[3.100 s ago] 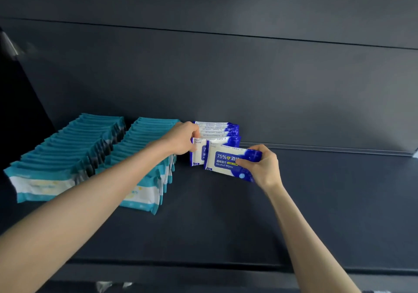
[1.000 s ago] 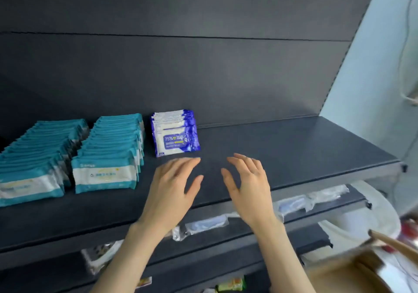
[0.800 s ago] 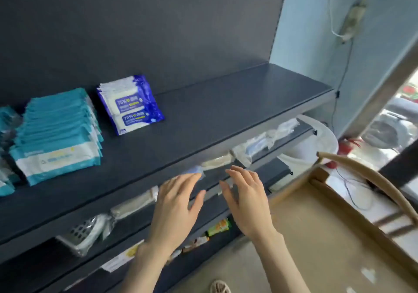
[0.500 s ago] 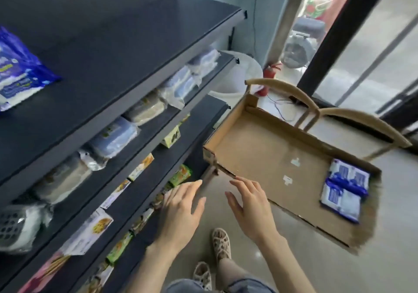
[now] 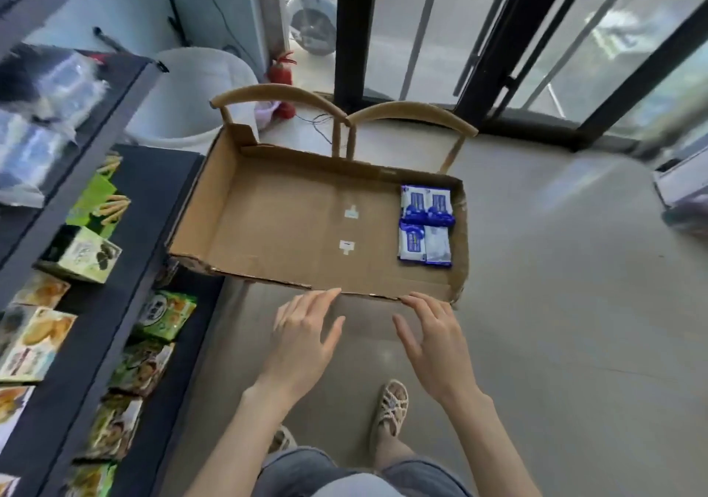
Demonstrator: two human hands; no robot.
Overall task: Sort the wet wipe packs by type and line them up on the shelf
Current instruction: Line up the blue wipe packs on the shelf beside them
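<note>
A shallow cardboard box (image 5: 291, 228) lies in front of me on two wooden chairs. In its right end lie blue-and-white wet wipe packs (image 5: 425, 224), set in a small block of two rows. My left hand (image 5: 302, 339) hovers just short of the box's near edge, fingers spread and empty. Beside it, my right hand (image 5: 436, 339) hangs the same way, near the front right corner of the box and holding nothing. The shelf with the lined-up packs is out of view.
Dark shelves (image 5: 126, 228) with boxed and bagged snacks run along the left. A white bucket (image 5: 191, 94) stands behind the box. The chairs' curved backs (image 5: 344, 113) rise at the far side. Glass doors with black frames (image 5: 498, 36) close off the back. My sandalled foot (image 5: 390, 404) stands on the grey floor.
I turned away from the shelf, where a blue pack was set with its row, and down to the right. Both empty hands came off the shelf to the cardboard box's near edge.
</note>
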